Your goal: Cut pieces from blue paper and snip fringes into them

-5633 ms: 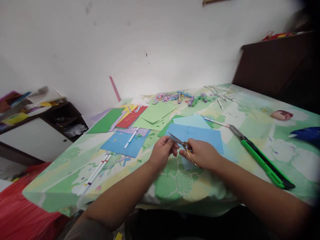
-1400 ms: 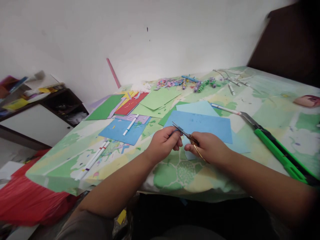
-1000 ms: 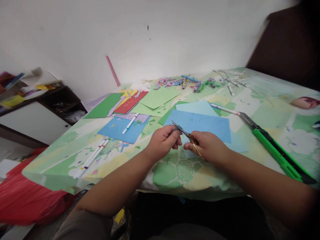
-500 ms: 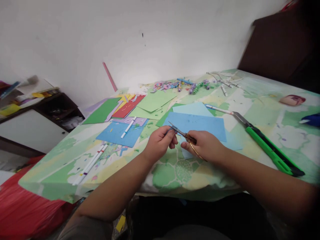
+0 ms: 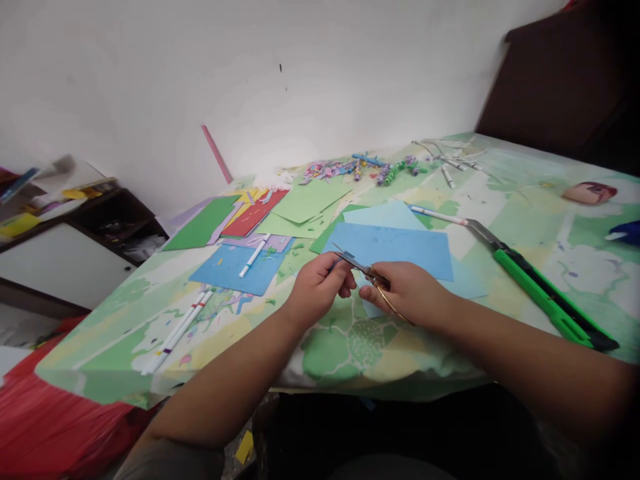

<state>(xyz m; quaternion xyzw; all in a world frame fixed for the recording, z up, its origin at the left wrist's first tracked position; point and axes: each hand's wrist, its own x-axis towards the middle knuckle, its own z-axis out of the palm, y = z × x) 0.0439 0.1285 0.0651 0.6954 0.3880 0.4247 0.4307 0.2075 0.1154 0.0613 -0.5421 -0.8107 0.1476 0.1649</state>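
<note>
My right hand [image 5: 403, 290] is closed around the handles of a pair of scissors [image 5: 367, 270], whose blades point up and to the left. Pinched between the thumb and fingers of my left hand [image 5: 320, 287] is a small piece of blue paper [image 5: 349, 255], mostly hidden by the fingertips and the blades. The scissor blades lie across this piece. Both hands are held above the near side of the table, just in front of a blue sheet [image 5: 390, 247] and a pale blue sheet [image 5: 470, 280].
A green utility knife [image 5: 540, 283] lies at right, its blade end by a marker [image 5: 437, 215]. Left are a second blue sheet [image 5: 215, 263] under a marker [image 5: 254, 257], white markers [image 5: 180, 330], and green [image 5: 203, 223] and red [image 5: 255, 213] sheets. Paper scraps [image 5: 327, 170] are heaped behind.
The blue piece shows more clearly at the scissor blades, which have shifted slightly. Both hands stay nearly in place, and the view has moved a little.
</note>
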